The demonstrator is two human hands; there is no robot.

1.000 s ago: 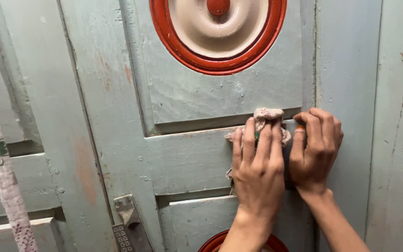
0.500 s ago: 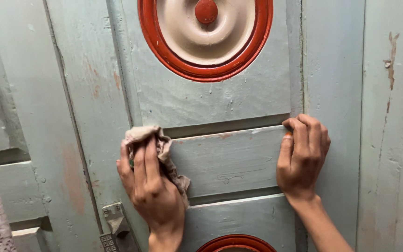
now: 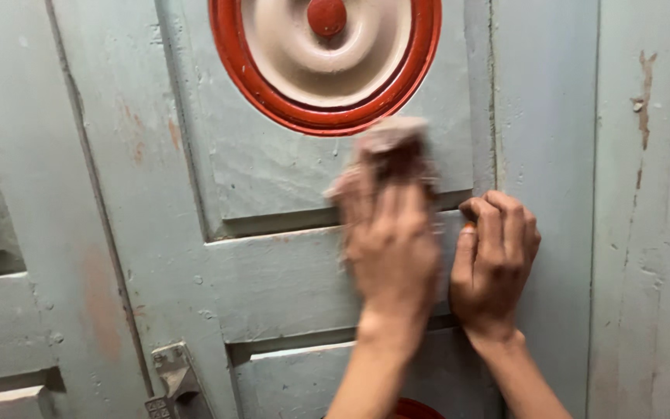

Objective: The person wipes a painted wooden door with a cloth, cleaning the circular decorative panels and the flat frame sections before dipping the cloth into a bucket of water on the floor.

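A pale grey-green wooden door (image 3: 273,279) with raised panels fills the view. My left hand (image 3: 393,240), blurred by motion, presses a crumpled pale cloth (image 3: 391,140) against the door just under a round red-and-cream ornament (image 3: 324,58). My right hand (image 3: 494,260) rests on the door beside it, fingers curled against the panel's right edge, holding nothing.
A metal latch (image 3: 174,380) is fixed at the lower left of the door. A second red ornament (image 3: 412,409) peeks out at the bottom edge. The door frame (image 3: 645,233) with chipped paint stands at the right.
My left hand swept the cloth from beside the right hand to the panel's left end, then back right and up under the ornament. The right hand stayed put.
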